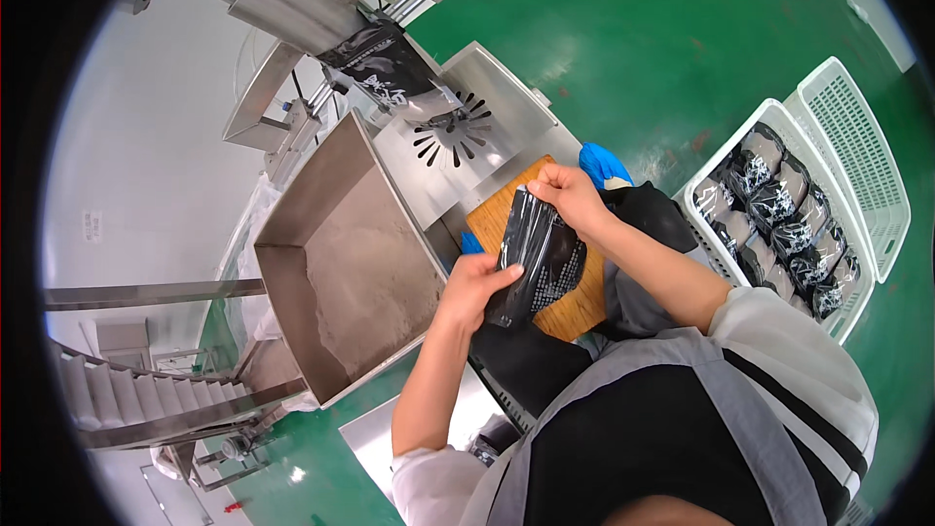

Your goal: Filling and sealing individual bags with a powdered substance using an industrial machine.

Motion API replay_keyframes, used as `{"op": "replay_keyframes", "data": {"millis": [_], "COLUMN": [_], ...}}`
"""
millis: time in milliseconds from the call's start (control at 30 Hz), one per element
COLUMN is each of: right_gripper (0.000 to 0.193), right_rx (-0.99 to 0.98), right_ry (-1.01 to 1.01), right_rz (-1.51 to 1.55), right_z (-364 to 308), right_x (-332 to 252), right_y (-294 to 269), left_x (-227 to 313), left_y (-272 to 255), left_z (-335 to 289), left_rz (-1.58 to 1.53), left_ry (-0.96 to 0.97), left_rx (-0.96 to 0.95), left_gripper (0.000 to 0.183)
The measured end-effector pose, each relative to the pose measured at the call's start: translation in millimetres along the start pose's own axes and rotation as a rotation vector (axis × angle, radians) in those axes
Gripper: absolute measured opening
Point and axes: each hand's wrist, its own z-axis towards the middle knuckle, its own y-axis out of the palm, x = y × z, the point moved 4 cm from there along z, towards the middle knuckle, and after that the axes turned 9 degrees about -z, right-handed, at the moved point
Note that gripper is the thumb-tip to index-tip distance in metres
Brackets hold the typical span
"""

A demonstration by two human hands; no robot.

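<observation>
A black pouch with white print (pixel 539 255) is held upright between both hands above a wooden board (pixel 497 216). My left hand (pixel 474 287) grips its lower left edge. My right hand (pixel 570 197) pinches its top corner. Left of the hands stands a steel hopper tray (pixel 336 263) holding grey-brown powder.
A white plastic crate (pixel 779 219) with several filled black pouches stands on the green floor at the right, with an empty white crate (pixel 862 151) behind it. A packing machine with a slotted steel plate (pixel 451 127) and a black film roll (pixel 380 63) is ahead. A conveyor (pixel 146 399) is at the lower left.
</observation>
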Motion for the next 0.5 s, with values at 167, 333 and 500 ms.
{"op": "replay_keyframes", "data": {"millis": [167,333,500], "right_gripper": [0.024,0.020,0.017], "right_rx": [0.033,0.082,-0.269], "right_ry": [-0.051,-0.054,-0.152], "right_rz": [-0.067,-0.005,-0.075], "right_z": [-5,-20,-42], "right_x": [4,-5,-26], "right_y": [0,-8,-41], "left_x": [-22,-35,-42], "left_y": [-12,-16,-36], "left_z": [-45,-58,-61], "left_rz": [-0.011,0.044,-0.079], "left_ry": [0.122,0.202,0.613], "left_rx": [0.122,0.157,0.379], "left_gripper": [0.011,0.008,0.002]}}
